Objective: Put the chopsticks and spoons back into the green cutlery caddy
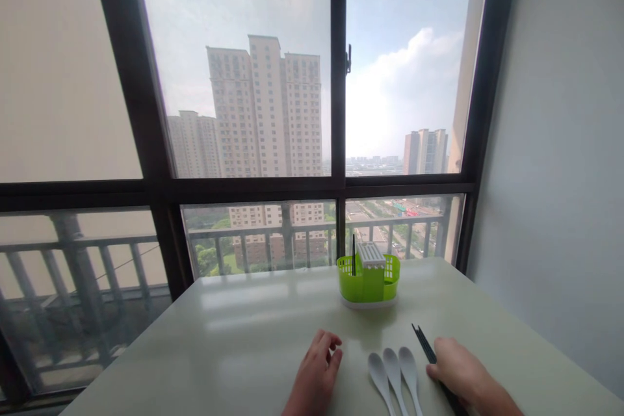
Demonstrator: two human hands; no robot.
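My left hand point(316, 374) rests on the pale table point(234, 338), fingers loosely curled, holding nothing. Just right of it lie three white spoons point(394, 370) side by side, bowls pointing away from me. My right hand point(463, 374) lies palm down over a pair of black chopsticks point(423, 341), whose tips stick out past my fingers toward the window. Whether the fingers grip them is hidden. A green cutlery holder point(369, 278) on a white base stands farther back, with one black chopstick upright in its left compartment.
A large dark-framed window point(336, 188) runs along the table's far edge. A plain white wall point(560, 175) borders the right side. The left part of the tabletop is bare.
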